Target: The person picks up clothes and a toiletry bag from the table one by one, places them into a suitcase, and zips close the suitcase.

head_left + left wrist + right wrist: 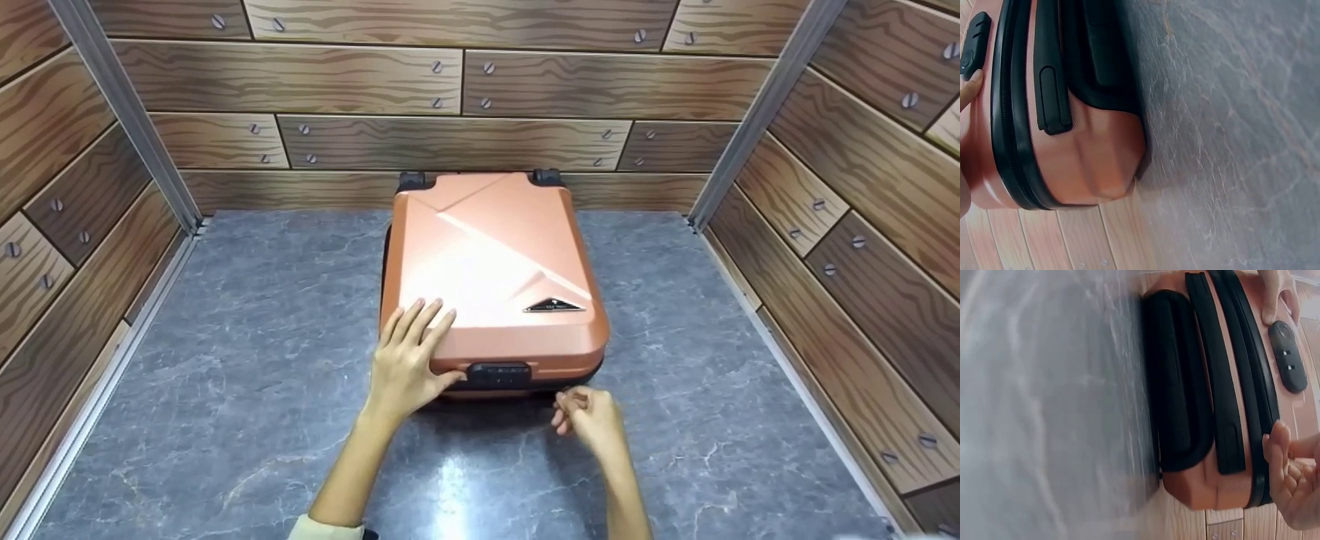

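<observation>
A rose-gold hard-shell suitcase (487, 247) lies flat, its wheels (546, 178) at the far end. My left hand (405, 367) rests on its near left corner, fingers spread over the top shell. The left thumb touches the end of the black combination lock (1289, 357). At the near right corner, my right hand (596, 420) has its fingers curled and pinches at the black zipper (1247, 382); the zipper pull is hidden by the fingertips. Below the zipper, the left wrist view shows a black carry handle (1053, 73) and the black trolley-handle recess (1107, 56).
The suitcase lies on a grey marble-patterned surface (262, 322). Wood-patterned panels (360, 82) rise behind it and on both sides, with metal rails (127, 112) at the corners. A dark triangular badge (555, 305) sits on the shell.
</observation>
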Tool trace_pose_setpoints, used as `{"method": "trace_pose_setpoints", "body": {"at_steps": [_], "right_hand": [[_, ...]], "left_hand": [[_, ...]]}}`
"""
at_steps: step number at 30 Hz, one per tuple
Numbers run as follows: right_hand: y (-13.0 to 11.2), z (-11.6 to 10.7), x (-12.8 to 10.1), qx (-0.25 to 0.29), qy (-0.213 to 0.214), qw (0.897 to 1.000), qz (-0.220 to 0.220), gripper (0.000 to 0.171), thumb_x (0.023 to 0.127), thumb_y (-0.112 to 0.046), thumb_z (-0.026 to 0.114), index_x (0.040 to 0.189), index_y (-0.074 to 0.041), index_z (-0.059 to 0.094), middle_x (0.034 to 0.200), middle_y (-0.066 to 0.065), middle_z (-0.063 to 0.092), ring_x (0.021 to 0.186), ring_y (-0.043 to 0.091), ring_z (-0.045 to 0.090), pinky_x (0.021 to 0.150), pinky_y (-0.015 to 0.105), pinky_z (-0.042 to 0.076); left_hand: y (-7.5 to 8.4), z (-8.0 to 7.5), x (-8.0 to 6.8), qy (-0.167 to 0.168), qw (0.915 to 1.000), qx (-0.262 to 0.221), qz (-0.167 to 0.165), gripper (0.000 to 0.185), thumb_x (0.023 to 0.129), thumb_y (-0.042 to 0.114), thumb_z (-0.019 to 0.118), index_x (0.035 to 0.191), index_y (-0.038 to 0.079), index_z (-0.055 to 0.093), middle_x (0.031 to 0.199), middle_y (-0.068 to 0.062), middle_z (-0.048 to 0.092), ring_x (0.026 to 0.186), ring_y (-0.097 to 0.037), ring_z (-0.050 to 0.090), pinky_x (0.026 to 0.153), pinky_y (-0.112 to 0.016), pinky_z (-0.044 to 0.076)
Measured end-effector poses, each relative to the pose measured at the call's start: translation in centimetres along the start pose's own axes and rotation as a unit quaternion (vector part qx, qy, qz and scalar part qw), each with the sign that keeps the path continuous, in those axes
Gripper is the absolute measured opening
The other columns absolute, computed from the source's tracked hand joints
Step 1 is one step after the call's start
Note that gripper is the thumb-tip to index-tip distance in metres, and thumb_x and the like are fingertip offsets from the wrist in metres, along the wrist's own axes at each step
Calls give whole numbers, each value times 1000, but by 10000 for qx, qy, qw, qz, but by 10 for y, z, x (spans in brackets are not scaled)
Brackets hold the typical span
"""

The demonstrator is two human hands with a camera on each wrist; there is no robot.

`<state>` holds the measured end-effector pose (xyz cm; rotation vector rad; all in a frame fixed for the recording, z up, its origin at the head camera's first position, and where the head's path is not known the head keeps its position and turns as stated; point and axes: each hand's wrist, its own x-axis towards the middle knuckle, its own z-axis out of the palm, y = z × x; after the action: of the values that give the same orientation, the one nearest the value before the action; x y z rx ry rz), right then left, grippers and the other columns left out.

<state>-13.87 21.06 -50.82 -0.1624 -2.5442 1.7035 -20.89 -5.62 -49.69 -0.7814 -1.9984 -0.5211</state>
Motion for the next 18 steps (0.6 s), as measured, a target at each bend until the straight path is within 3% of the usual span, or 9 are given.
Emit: {"method": "trace_pose_setpoints", "body": {"at_steps": [6, 11, 15, 18], "right_hand": [[-6, -17, 1, -199, -707, 9972, -113, 23, 91, -10, 56, 85, 12, 62, 60, 12, 62, 50, 23, 59, 53, 39, 53], [-30, -45, 3, -1046, -498, 9915, -596, 24, 91, -18, 58, 83, 3, 66, 65, 6, 63, 56, 20, 59, 55, 31, 52], [-49, -67, 10, -1120, 18, 9830, -1452, 15, 90, -13, 60, 84, -1, 67, 69, 2, 64, 60, 16, 59, 57, 26, 50], [-59, -75, 22, -1146, 480, 9574, -2605, 8, 86, -5, 63, 89, -1, 68, 77, 3, 67, 65, 15, 61, 60, 22, 50]], "left_hand": [[1, -2, 0, -136, 9999, 5, 24, 94, 47, 46, 86, 127, 7, 55, 132, -13, 48, 123, -33, 39, 104, -46, 24], [3, -6, 1, -432, 9991, -7, 22, 93, 53, 44, 85, 130, 5, 51, 134, -15, 44, 125, -35, 35, 104, -49, 21], [7, -14, 1, -782, 9966, -234, 64, 89, 60, 41, 81, 132, 3, 46, 137, -16, 40, 128, -35, 30, 104, -54, 15], [20, -17, 2, -645, 9951, -712, 227, 81, 64, 35, 78, 130, 1, 46, 137, -16, 40, 127, -35, 31, 104, -56, 14]]}}
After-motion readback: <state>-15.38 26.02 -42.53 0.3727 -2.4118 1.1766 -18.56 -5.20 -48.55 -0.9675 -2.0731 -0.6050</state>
